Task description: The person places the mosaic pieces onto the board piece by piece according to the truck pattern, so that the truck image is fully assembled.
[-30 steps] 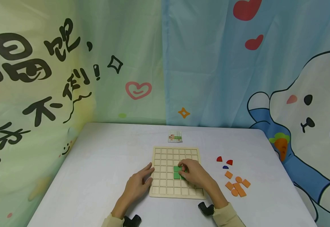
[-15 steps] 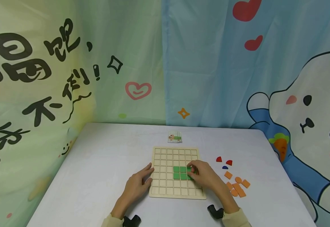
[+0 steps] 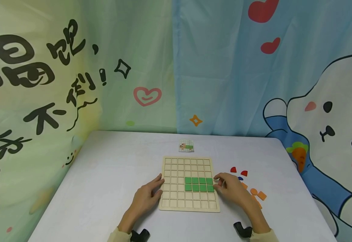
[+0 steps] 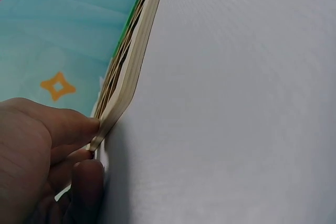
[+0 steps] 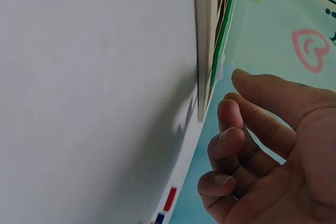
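Board point(image 3: 174, 189) touches relaxed left hand point(image 3: 145, 197); wrist view alone shows loose right hand point(image 3: 233, 189) empty.

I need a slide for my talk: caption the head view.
Left hand and right hand flank a board bearing two rows of green tiles, loose pieces to the right.

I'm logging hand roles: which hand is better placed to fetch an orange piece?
Likely the right hand: it holds nothing and is close to the orange pieces. The left hand touches the left edge of the wooden board, farther from them.
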`<control>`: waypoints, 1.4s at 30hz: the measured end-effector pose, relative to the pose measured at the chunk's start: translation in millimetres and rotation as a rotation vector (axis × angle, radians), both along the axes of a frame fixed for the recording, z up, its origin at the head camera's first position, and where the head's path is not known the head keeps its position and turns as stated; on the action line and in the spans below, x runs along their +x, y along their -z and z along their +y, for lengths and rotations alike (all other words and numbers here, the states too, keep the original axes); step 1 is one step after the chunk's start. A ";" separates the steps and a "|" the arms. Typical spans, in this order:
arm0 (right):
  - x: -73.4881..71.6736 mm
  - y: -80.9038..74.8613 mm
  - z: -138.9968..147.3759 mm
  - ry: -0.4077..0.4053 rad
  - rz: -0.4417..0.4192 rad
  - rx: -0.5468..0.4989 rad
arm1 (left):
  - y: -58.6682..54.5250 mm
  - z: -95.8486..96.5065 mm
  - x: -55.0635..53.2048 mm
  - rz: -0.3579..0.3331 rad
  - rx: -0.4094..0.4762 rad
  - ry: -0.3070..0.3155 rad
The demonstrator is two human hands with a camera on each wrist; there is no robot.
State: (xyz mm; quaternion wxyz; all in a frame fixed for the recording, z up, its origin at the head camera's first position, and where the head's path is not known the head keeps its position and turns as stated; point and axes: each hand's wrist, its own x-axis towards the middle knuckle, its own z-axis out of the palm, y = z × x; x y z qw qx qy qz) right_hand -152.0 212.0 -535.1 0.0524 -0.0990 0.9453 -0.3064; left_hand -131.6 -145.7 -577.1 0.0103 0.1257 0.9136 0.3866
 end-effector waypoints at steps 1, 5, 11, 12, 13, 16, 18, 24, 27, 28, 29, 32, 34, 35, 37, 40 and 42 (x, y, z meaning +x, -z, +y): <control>1.0 0.2 3.0 0.006 0.007 0.006 | -0.1 -0.1 0.1 0.000 -0.002 0.004; 5.4 0.2 15.2 0.029 0.024 0.014 | -1.1 -0.2 0.2 -0.002 -0.015 0.013; 11.8 0.7 32.6 0.065 0.042 0.013 | -1.9 -1.2 0.4 -0.001 -0.024 0.021; 12.7 0.7 35.1 0.073 0.041 0.017 | -2.1 -1.5 0.5 0.000 -0.025 0.022; 13.7 0.3 37.5 0.079 0.038 0.018 | -2.0 -1.7 0.5 0.001 -0.026 0.023; 16.0 -0.1 44.1 0.101 0.018 0.031 | -1.4 -2.0 0.4 0.005 -0.032 0.026; 17.0 0.1 48.7 0.114 0.003 0.043 | -0.8 -2.0 0.3 0.007 -0.034 0.028; 18.9 1.0 62.1 0.142 -0.024 0.075 | 0.8 -1.6 0.6 0.010 -0.040 0.029; 19.7 0.3 69.3 0.150 -0.042 0.084 | 1.1 -1.4 0.9 0.014 -0.041 0.027; 19.7 0.2 71.6 0.153 -0.051 0.088 | 1.2 -1.3 0.9 0.016 -0.041 0.026; 19.7 -0.4 73.7 0.157 -0.064 0.091 | 1.1 -1.3 1.1 0.017 -0.040 0.026; 19.0 -2.3 78.5 0.172 -0.107 0.110 | 0.8 -1.2 1.4 0.018 -0.032 0.026; 18.6 -3.5 80.6 0.181 -0.128 0.127 | 0.5 -1.1 1.6 0.018 -0.027 0.025; 18.3 -3.9 81.3 0.185 -0.139 0.132 | 0.2 -1.1 1.7 0.016 -0.025 0.025; 17.7 -3.8 82.8 0.194 -0.158 0.140 | 0.0 -0.8 1.6 0.016 -0.024 0.022; 17.9 -2.7 85.5 0.202 -0.170 0.136 | -0.2 -0.6 1.3 0.012 -0.023 0.019; 18.0 -1.9 87.8 0.202 -0.168 0.130 | -0.4 -0.7 1.1 0.011 -0.023 0.019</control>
